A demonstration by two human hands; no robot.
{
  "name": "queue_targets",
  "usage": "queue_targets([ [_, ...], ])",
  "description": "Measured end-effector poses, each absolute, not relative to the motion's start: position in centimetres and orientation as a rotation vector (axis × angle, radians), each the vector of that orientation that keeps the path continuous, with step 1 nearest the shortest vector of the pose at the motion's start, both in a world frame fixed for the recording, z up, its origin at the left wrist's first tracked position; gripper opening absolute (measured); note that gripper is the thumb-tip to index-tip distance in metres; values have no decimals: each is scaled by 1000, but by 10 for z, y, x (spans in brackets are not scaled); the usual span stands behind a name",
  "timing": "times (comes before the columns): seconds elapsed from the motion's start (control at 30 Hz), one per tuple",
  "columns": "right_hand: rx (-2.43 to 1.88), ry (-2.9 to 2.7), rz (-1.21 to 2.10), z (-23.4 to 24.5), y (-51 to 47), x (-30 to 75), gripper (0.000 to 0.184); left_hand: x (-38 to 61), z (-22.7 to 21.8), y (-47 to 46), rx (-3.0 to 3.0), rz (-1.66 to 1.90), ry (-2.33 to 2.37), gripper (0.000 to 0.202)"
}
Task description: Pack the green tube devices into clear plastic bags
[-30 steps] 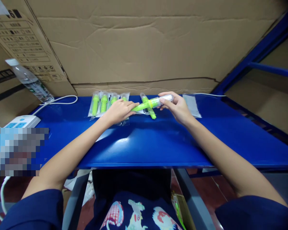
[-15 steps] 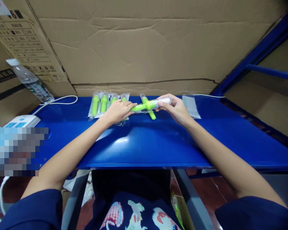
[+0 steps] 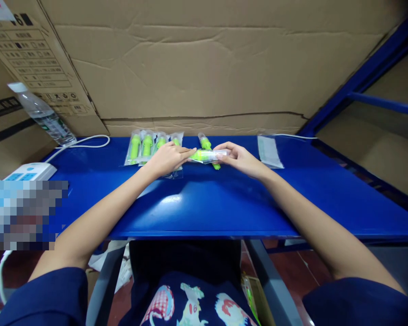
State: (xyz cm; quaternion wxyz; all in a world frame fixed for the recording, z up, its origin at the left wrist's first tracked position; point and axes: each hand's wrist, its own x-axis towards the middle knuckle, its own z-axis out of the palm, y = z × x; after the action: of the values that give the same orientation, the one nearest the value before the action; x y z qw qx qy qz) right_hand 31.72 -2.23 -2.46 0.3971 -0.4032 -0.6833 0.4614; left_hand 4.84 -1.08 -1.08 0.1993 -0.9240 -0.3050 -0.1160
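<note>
Over the blue table, a bright green stick with a clear end (image 3: 204, 155) lies sideways between my two hands, in clear plastic wrap. The fingers of my left hand (image 3: 168, 158) are closed around its green end. My right hand (image 3: 240, 159) grips the clear end between thumb and fingers. Just behind it, a second green stick with a clear end (image 3: 205, 142) rests on the table, partly covered by the held one. Left of that, several green sticks in clear bags (image 3: 147, 146) stand in a row, the nearest ones partly hidden by my left hand.
A clear packet with a pale insert (image 3: 270, 151) lies right of my hands. Far left are a water bottle (image 3: 44, 115), a white power strip (image 3: 37, 173) and its cable (image 3: 95, 140). Cardboard (image 3: 204, 68) walls the back; a blue metal frame (image 3: 363, 72) rises at right.
The held stick has moved left and slightly down with my right hand, and less of its green end shows. My left hand has barely moved.
</note>
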Motion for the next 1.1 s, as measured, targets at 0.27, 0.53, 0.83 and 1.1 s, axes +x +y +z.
queue_targets([
  [0.27,-1049,-1870,952,-30,-22,315,42,50,-12,-12,-2587,-359,-852,37],
  [0.53,-1072,-1725,1117,-34,-21,313,43,53,-10,-15,-2588,-337,-826,39],
  [0.83,-1050,-1854,1185,-30,-18,320,45,53,-11,-16,-2612,-363,-772,36],
  [1.1,-1067,-2007,895,-34,-19,316,46,57,-17,-14,-2609,-407,-695,36],
])
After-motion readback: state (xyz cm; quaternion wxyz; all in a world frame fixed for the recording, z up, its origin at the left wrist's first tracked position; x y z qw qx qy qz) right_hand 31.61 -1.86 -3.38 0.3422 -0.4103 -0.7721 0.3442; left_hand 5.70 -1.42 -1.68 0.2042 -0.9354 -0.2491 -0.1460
